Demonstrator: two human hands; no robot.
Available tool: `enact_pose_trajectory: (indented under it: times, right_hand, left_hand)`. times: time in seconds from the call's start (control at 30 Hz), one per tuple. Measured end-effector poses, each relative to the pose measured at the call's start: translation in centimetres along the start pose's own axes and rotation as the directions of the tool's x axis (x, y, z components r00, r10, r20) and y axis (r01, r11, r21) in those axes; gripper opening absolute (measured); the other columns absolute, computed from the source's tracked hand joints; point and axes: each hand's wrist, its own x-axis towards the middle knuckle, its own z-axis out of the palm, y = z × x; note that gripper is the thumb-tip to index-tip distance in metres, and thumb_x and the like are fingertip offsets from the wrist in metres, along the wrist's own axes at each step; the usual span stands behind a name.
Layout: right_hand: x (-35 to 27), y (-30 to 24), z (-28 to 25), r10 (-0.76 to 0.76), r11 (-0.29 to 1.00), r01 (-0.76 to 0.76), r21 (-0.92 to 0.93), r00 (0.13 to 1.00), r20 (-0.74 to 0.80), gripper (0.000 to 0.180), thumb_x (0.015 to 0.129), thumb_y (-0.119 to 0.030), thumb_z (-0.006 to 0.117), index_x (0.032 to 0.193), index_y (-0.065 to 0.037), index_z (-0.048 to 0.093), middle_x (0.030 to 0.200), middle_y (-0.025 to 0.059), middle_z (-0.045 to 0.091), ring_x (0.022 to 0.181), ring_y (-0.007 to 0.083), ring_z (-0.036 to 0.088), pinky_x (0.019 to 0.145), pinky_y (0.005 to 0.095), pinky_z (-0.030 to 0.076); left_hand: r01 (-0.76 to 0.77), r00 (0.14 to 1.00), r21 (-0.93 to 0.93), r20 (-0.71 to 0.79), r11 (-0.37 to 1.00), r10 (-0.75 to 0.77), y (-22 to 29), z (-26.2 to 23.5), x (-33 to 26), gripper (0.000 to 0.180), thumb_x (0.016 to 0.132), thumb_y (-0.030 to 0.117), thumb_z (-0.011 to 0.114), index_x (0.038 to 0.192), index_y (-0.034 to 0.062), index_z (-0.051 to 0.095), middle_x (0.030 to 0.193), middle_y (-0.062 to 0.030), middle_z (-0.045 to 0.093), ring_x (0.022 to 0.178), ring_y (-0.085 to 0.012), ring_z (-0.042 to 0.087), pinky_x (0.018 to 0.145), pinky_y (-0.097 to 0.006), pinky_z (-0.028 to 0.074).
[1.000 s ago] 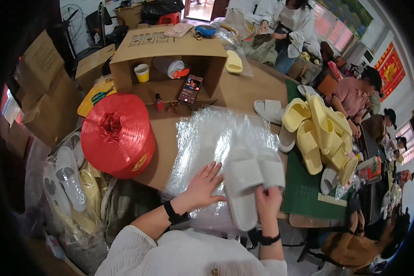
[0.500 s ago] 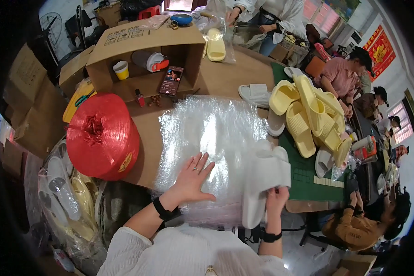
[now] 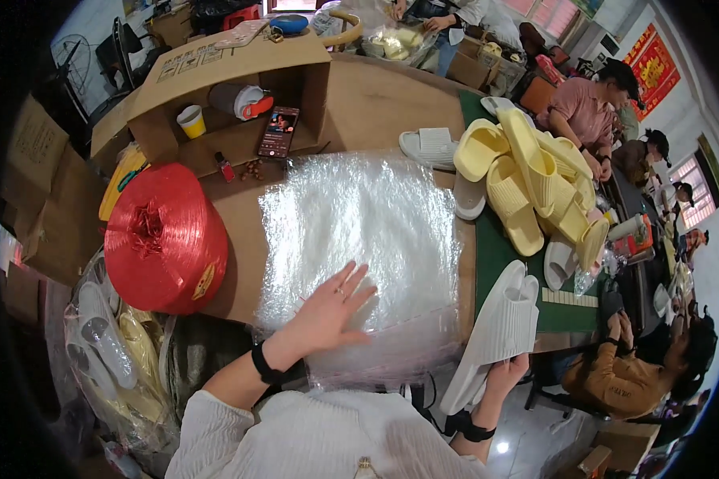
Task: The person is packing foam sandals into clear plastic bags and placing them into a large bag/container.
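Over the stack of clear plastic bags [image 3: 359, 215] my left hand [image 3: 331, 311] is held palm down with its fingers spread. Whether it touches the top bag I cannot tell. At the right, off the table's near edge, my right hand [image 3: 505, 377] grips a pair of white slippers [image 3: 495, 331] by their side; the two are pressed together and tilted. Beyond them, a heap of yellow slippers [image 3: 515, 203] lies on a green cutting mat [image 3: 487, 255], with a few light grey slippers [image 3: 428, 147] around it.
A big red roll of plastic twine [image 3: 166, 239] stands left of the bags. Behind it, an open cardboard box [image 3: 232, 60] holds a cup, a tumbler and a phone. Bagged slippers [image 3: 108, 339] sit low at the left. Co-workers [image 3: 587, 112] sit along the right and one stands opposite.
My right hand has carried the white slippers right and turned them, away from the bags' edge. My left hand stays over the bags. The bagged yellow slipper across the table has gone from its spot.
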Motion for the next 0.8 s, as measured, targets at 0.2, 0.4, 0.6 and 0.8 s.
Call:
enact_pose_trajectory:
  times: [0.2, 0.4, 0.6, 0.8]
  right_hand:
    - [0.3, 0.3, 0.7, 0.031, 0.99, -0.028, 0.135, 0.999, -0.014, 0.026, 0.095, -0.01, 0.061, 0.113, 0.008, 0.062, 0.11, 0.0094, 0.067, 0.099, 0.0166, 0.063, 0.089, 0.0299, 0.048]
    - [0.0, -1.1, -0.2, 0.076, 0.987, -0.079, 0.142, 0.997, 0.029, 0.03, 0.092, -0.009, 0.057, 0.117, 0.006, 0.063, 0.112, 0.0114, 0.069, 0.1, 0.018, 0.067, 0.083, 0.0299, 0.053]
    - [-1.3, -2.1, -0.9, 0.305, 0.757, -0.285, 0.587, 0.95, 0.067, 0.031, 0.097, -0.015, 0.053, 0.119, 0.004, 0.062, 0.11, 0.0119, 0.069, 0.1, 0.0183, 0.066, 0.082, 0.0327, 0.056]
    - [-1.0, -3.8, -0.7, 0.302, 0.886, -0.354, 0.3, 0.931, 0.207, 0.033, 0.095, -0.014, 0.057, 0.123, 0.002, 0.062, 0.114, 0.0116, 0.069, 0.105, 0.0184, 0.065, 0.089, 0.0348, 0.053]
  left_hand:
    - [-0.03, 0.997, 0.051, 0.076, 0.998, 0.026, -0.3, 2.5, -1.9, 0.074, 0.082, 0.052, 0.069, 0.142, 0.0127, 0.05, 0.155, -0.0194, 0.034, 0.143, -0.0403, 0.031, 0.113, -0.049, 0.032]
    - [0.049, 0.999, 0.011, -0.006, 0.999, -0.049, 0.5, 2.6, -0.5, 0.041, 0.092, 0.031, 0.062, 0.129, 0.0138, 0.061, 0.147, -0.0166, 0.046, 0.134, -0.0396, 0.042, 0.107, -0.049, 0.036]
    - [0.152, 0.968, -0.404, -0.125, 0.902, -0.219, 0.7, 1.3, 1.8, 0.026, 0.098, 0.02, 0.055, 0.116, 0.0057, 0.069, 0.128, -0.0163, 0.062, 0.121, -0.0332, 0.053, 0.102, -0.042, 0.041]
    - [0.247, 0.895, -0.696, -0.102, 0.674, -0.433, -1.1, 3.2, 2.0, 0.027, 0.098, 0.022, 0.056, 0.111, 0.0029, 0.07, 0.097, -0.0167, 0.07, 0.09, -0.0287, 0.065, 0.08, -0.036, 0.049]
